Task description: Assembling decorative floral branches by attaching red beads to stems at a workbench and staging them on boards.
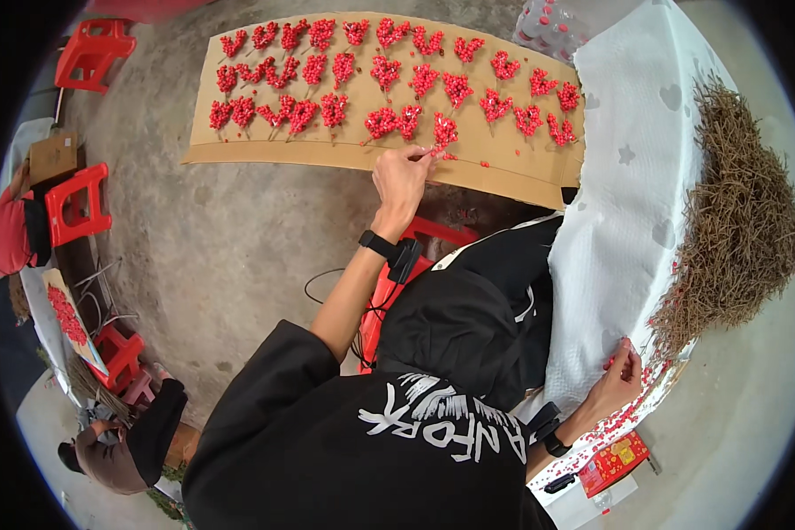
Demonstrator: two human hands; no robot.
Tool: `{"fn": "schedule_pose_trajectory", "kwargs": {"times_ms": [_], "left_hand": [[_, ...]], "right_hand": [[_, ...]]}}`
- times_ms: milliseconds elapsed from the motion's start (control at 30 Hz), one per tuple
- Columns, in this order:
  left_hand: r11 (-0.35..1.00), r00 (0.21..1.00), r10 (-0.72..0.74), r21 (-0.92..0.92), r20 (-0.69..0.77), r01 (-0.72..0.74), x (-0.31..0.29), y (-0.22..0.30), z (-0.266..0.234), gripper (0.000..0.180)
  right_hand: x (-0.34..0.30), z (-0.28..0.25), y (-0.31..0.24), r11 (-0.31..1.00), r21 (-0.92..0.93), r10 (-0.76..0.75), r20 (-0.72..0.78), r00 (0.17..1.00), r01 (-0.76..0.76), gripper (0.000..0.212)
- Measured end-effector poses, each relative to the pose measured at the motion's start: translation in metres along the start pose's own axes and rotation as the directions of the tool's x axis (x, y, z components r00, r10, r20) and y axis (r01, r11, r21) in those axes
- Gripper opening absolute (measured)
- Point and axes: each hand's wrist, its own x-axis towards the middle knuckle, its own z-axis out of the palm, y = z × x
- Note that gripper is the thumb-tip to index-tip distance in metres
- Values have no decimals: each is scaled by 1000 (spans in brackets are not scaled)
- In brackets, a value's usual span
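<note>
My left hand [399, 184] reaches to the near edge of a brown cardboard sheet [300, 155]. Its thumb and fingers are pinched at the stem end of a sprig of artificial red berries [445, 131]. Rows of similar red berry sprigs [334, 109] lie on the cardboard. Over the white quilted cloth at the right, my right hand [620, 386] has its fingers curled together. A small red berry [609, 363] shows at those fingertips; the palm side is hidden. Many loose red berries [623, 422] are scattered beside this hand.
A heap of thin brown stems [731, 221] lies on the white cloth [605, 221]. Near the lower right are a red box [613, 463] and bottles [552, 28] stand beyond the cardboard. Red stools [78, 205] and two other people [115, 459] are at the left.
</note>
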Motion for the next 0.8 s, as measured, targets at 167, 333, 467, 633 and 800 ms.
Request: {"fn": "schedule_pose_trajectory", "kwargs": {"times_ms": [167, 333, 467, 633, 800], "left_hand": [[996, 1000, 1, 89, 25, -3, 7, -2, 3, 21], [981, 997, 77, 174, 30, -81, 8, -9, 4, 18], [976, 997, 74, 203, 35, -80, 8, -8, 5, 19], [979, 997, 58, 194, 56, -68, 9, -3, 4, 20], [968, 998, 41, 244, 49, -52, 9, -2, 4, 20]], "right_hand": [[1, 4, 4, 1000, -9, -22, 19, 1000, 22, 26], [3, 6, 5, 1000, 3, 6, 31, 1000, -6, 26], [4, 6, 4, 1000, -12, 22, 37, 999, -21, 26], [2, 6, 7, 999, 20, 41, 31, 999, -41, 27], [-4, 6, 5, 998, 36, 46, 44, 998, -47, 27]]}}
